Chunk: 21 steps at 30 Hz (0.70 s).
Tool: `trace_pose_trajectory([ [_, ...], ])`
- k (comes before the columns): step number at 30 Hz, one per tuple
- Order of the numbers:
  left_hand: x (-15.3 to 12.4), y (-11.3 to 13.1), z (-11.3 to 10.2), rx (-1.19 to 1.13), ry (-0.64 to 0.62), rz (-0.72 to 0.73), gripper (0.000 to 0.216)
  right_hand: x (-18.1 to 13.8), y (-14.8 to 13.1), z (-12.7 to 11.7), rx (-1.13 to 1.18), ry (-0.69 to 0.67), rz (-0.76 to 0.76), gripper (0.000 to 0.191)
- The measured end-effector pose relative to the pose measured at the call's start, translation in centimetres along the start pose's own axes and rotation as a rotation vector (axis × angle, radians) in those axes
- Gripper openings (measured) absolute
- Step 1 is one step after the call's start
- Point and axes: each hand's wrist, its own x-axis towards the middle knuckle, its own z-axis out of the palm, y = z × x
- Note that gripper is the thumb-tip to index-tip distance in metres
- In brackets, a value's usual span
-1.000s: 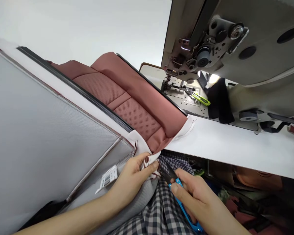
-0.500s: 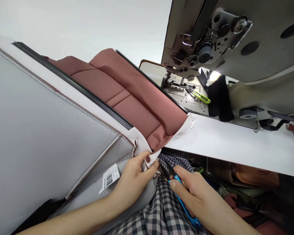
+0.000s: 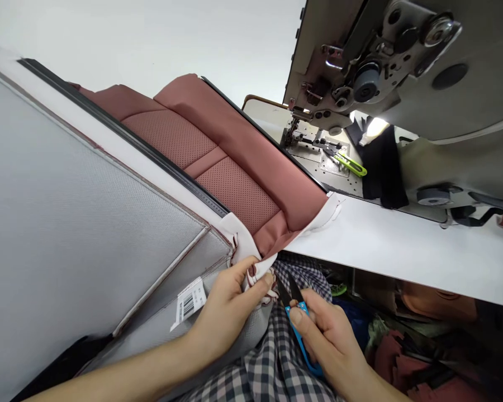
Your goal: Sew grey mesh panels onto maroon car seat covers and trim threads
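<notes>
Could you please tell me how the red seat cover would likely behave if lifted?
The red seat cover would probably drape and fold, since its white edge bunches in the left hand. The black strips along two sides look straight, so those edges may bend less.

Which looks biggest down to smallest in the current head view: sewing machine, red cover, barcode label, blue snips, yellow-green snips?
1. Sewing machine, cut off by the frame
2. Red cover
3. Barcode label and blue snips: unsure, as the right hand hides part of the snips
4. Yellow-green snips
</notes>
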Motion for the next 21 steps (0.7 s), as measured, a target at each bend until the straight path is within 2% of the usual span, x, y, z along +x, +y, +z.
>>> trace_pose_trajectory([
  [7, 0.2, 0.2, -0.1, -0.065, 0.005, -0.059, 0.037, -0.1, 0.7, 0.8, 0.125, -0.019, 0.02, 0.04],
  [11, 0.1, 0.2, -0.1, -0.089, -0.021, -0.016, 0.031, -0.2, 0.6, 1.1, 0.159, -0.024, 0.064, 0.043],
  [16, 0.0, -0.3, 0.1, -0.036, 0.007, 0.01, 0.033, -0.4, 0.4, 1.3, 0.291, -0.019, 0.153, 0.048],
  [21, 0.1, -0.6, 0.4, 0.014, 0.045, 0.059, 0.035, -0.7, 0.0, 0.1, 0.302, -0.06, 0.229, 0.051],
])
